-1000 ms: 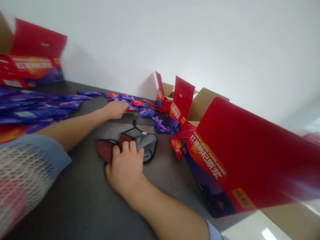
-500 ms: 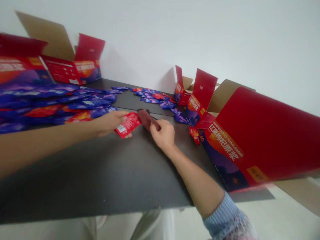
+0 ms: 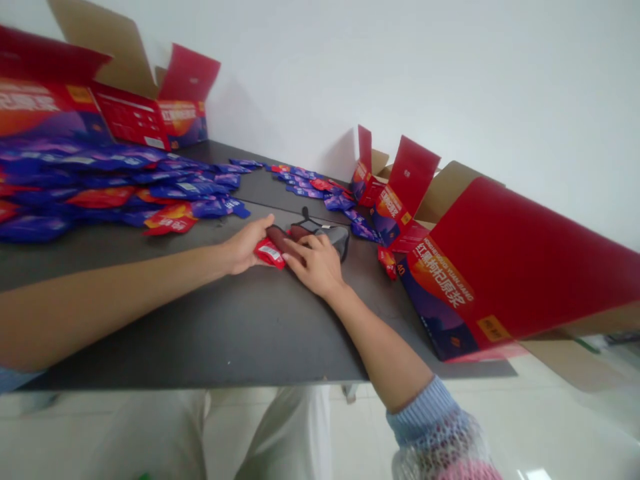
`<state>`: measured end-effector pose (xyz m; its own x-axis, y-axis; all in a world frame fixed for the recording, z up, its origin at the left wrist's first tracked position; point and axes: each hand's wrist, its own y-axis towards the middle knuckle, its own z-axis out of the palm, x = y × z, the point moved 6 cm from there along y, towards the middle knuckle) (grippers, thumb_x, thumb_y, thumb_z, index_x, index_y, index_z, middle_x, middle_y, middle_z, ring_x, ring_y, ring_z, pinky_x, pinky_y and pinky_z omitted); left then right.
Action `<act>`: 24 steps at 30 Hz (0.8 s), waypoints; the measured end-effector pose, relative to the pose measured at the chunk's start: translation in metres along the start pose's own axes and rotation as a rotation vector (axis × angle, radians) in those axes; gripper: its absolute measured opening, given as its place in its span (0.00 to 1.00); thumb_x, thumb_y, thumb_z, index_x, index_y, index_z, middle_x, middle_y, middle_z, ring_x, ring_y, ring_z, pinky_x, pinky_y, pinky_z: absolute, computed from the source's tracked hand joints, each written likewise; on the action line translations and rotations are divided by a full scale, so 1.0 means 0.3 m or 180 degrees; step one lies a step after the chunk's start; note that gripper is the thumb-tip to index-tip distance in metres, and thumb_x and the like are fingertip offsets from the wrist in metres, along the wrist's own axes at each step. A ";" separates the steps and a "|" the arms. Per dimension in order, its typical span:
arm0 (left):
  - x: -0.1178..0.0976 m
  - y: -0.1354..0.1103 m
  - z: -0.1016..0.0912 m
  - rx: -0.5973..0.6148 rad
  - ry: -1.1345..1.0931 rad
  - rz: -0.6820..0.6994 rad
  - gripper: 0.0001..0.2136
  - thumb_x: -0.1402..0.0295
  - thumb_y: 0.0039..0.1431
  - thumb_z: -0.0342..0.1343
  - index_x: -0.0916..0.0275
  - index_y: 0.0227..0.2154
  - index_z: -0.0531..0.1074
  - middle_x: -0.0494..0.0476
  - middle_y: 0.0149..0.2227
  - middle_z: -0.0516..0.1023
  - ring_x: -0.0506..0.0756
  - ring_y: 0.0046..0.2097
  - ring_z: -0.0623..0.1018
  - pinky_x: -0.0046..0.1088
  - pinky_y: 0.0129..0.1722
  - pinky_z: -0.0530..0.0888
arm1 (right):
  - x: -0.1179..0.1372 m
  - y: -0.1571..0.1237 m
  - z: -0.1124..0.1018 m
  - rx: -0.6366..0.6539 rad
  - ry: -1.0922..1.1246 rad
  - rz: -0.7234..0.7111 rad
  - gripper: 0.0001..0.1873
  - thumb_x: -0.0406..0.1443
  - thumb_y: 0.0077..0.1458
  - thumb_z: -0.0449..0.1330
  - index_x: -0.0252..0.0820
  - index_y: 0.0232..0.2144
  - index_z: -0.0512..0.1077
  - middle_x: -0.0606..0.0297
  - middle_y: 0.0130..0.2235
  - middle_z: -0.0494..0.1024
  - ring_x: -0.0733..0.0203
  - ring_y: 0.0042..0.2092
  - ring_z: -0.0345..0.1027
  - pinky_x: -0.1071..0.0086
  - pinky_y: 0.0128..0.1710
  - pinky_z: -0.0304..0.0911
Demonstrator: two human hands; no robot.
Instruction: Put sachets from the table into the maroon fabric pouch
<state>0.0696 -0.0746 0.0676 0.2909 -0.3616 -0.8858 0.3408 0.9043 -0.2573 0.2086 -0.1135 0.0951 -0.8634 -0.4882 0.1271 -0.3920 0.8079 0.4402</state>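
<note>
My left hand (image 3: 250,243) is closed around a small red sachet (image 3: 271,254) with a white barcode label, just above the table. The sachet meets the edge of a maroon-lined grey cloth piece (image 3: 338,239) with black edging and a black loop, shaped like an eye mask. My right hand (image 3: 320,265) grips the maroon side of this cloth from above, its fingers reaching toward the sachet. The fingers cover part of the cloth, and how far the sachet lies under its flap cannot be made out.
A heap of blue and red sachets (image 3: 125,177) lies at the left before open red cartons (image 3: 185,120). More sachets (image 3: 305,183) run along the back of the dark table (image 3: 200,333). Open cartons line the right side, with a large one (image 3: 450,287) nearest.
The red sachet and the maroon cloth have come together, the sachet now largely covered. My right hand has flattened over the cloth. The view has shifted slightly.
</note>
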 end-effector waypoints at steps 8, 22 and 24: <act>0.037 0.045 -0.023 0.0532 -0.0211 -0.0394 0.29 0.43 0.66 0.42 0.61 0.43 0.77 0.62 0.31 0.82 0.61 0.30 0.80 0.38 0.31 0.79 | 0.108 -0.009 -0.023 0.0650 -0.0111 -0.0546 0.23 0.51 0.68 0.52 0.64 0.62 0.69 0.61 0.58 0.68 0.52 0.56 0.56 0.56 0.57 0.59; -0.006 0.079 -0.107 0.1119 0.0139 -0.1056 0.17 0.67 0.71 0.44 0.69 0.52 0.74 0.62 0.34 0.83 0.58 0.32 0.83 0.36 0.41 0.81 | 0.151 -0.013 -0.037 0.1108 0.0132 -0.1041 0.21 0.32 0.58 0.59 0.59 0.50 0.81 0.65 0.43 0.75 0.60 0.47 0.67 0.67 0.48 0.62; -0.004 0.084 -0.098 0.1233 0.0009 -0.0861 0.17 0.69 0.72 0.44 0.69 0.54 0.73 0.62 0.36 0.83 0.57 0.33 0.83 0.33 0.41 0.81 | 0.142 -0.014 -0.047 0.1200 0.0144 -0.0998 0.20 0.32 0.57 0.61 0.59 0.48 0.81 0.66 0.43 0.76 0.60 0.47 0.68 0.67 0.47 0.62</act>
<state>0.0516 -0.0445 0.0509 0.1434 -0.5715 -0.8080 0.7126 0.6261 -0.3164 0.1780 -0.1423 0.1112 -0.6741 -0.7341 0.0822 -0.7256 0.6789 0.1122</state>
